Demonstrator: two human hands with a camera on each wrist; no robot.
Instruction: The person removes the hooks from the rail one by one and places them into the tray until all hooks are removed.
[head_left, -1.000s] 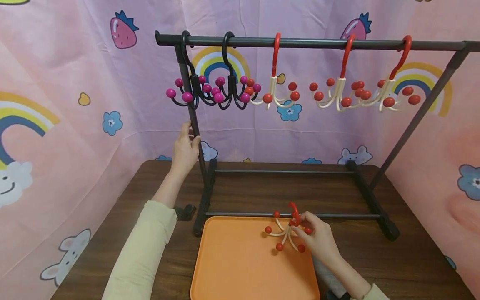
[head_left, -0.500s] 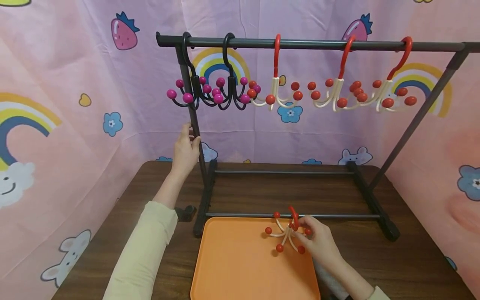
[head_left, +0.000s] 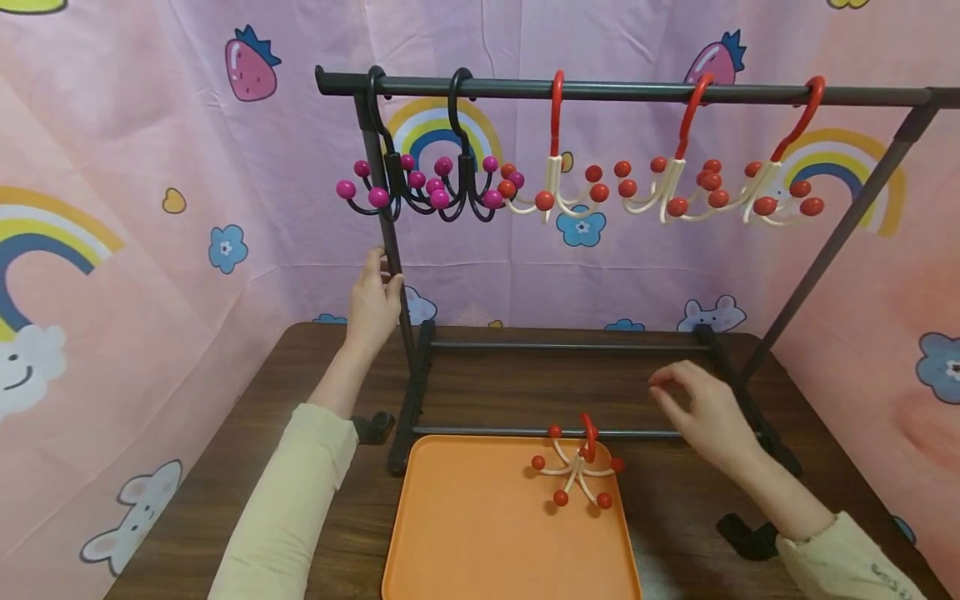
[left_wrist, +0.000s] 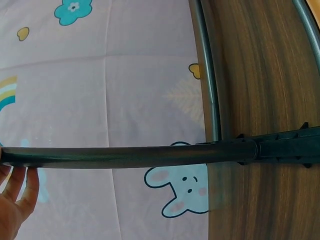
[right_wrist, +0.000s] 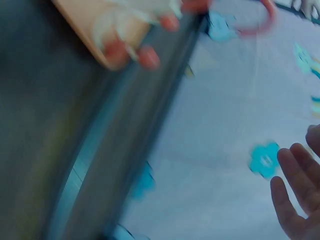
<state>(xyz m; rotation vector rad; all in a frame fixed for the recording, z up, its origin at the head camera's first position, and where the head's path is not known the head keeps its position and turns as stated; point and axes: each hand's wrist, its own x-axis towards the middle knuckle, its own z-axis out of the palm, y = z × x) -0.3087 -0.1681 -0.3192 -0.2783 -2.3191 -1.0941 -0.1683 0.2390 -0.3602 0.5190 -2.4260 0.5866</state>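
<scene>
The tabletop is dark brown, streaked wood grain, its far-left and far-right corners rounded. A black rack stands on it, its left foot and right foot running from close to the far edge toward the near side. Nearer than the rack's base, left of the right edge, lies an orange tray with rounded far corners.

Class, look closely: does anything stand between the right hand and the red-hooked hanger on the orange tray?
Nothing visible does: the right hand has open space toward the red-hooked hanger. The front rail runs low by the far edge of the orange tray, apparently not blocking the way.
</scene>
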